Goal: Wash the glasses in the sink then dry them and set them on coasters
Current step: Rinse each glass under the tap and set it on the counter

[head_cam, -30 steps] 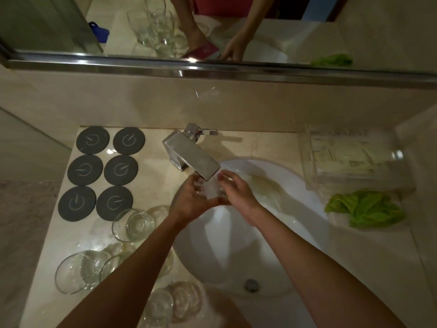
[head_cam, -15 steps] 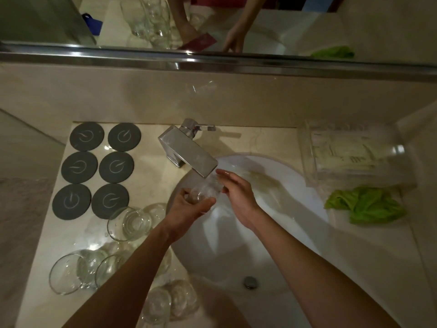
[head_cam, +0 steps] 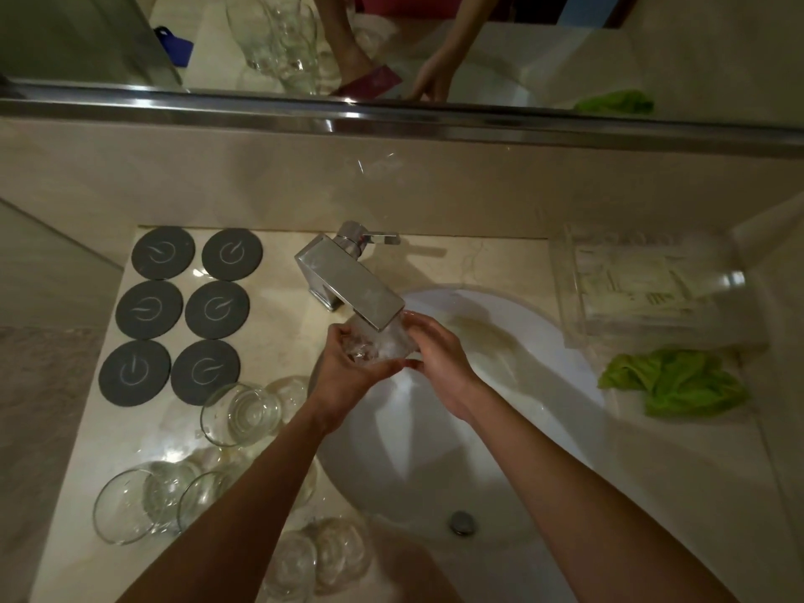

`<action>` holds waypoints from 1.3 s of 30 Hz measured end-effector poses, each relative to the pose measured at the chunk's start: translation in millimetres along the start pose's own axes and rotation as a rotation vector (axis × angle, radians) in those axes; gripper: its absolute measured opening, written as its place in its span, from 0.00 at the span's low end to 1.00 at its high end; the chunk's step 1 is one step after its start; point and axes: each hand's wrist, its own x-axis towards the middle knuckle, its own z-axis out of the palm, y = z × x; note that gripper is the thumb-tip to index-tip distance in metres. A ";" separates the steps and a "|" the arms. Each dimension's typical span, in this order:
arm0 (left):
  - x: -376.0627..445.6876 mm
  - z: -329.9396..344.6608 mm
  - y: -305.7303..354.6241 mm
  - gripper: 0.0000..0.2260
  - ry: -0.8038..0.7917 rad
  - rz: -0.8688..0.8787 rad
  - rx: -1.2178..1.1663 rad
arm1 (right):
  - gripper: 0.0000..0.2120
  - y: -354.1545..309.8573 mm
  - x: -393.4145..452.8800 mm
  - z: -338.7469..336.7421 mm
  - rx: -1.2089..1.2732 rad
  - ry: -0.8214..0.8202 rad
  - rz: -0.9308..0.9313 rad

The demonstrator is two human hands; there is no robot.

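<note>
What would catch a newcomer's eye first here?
Both hands, left hand and right hand, grip a glass under the steel faucet over the white sink. Six dark coasters sit bare at the left; a green cloth lies at the right.

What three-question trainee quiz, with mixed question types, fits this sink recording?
1. True or false: a glass already stands on one of the round dark grey coasters.
2. Which side of the white oval sink holds the crumpled green cloth: A left, B right?
3. What do the left hand and right hand hold under the square chrome tap?

Key: 1 false; 2 B; 3 a clear glass.
</note>
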 end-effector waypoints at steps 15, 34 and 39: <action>13.7 11.3 22.0 0.34 -0.058 0.315 0.611 | 0.22 12.4 -1.4 2.2 0.136 -0.047 0.115; 3.3 7.8 15.2 0.14 -0.162 -0.163 -0.239 | 0.09 -7.7 5.0 13.1 -0.138 -0.058 0.260; 11.8 10.8 16.3 0.17 -0.122 -0.082 -0.151 | 0.10 -20.3 32.8 11.7 -0.475 0.078 0.307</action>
